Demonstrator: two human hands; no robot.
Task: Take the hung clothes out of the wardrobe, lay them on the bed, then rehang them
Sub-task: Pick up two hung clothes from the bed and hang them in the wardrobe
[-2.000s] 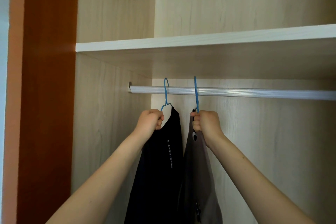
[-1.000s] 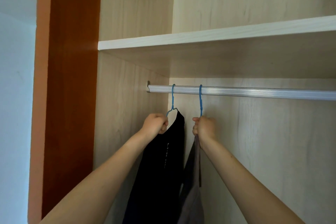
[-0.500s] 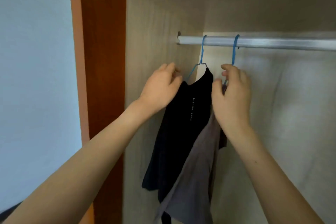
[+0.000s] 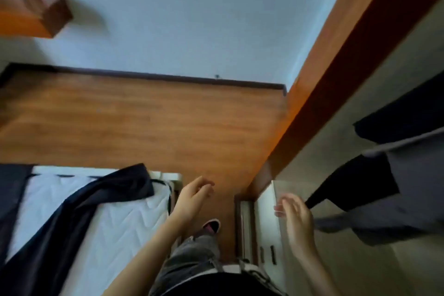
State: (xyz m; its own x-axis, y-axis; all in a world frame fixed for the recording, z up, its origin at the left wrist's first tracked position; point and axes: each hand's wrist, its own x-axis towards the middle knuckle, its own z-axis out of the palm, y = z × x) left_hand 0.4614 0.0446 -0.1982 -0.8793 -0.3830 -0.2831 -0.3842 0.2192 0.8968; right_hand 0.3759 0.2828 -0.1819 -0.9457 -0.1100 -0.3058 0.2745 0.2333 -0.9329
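Dark hung clothes (image 4: 374,190) just right of loose, empty right grip (image 4: 294,215); left grip (image 4: 192,196) likewise released, beside white quilted bed (image 4: 113,218).

Bare floor (image 4: 149,125) open between bed (image 4: 101,218) and wardrobe frame (image 4: 336,74); dark garment (image 4: 79,211) covers mattress.

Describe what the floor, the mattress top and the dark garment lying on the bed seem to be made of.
Floor: wood or wood-look laminate, orange-brown, faint grain streaks, slight sheen.
Mattress top: white quilted fabric, stitched zigzag lines, matte.
Dark garment: soft woven or knit cloth, navy or black, draped in loose folds; blur leaves the weave open.
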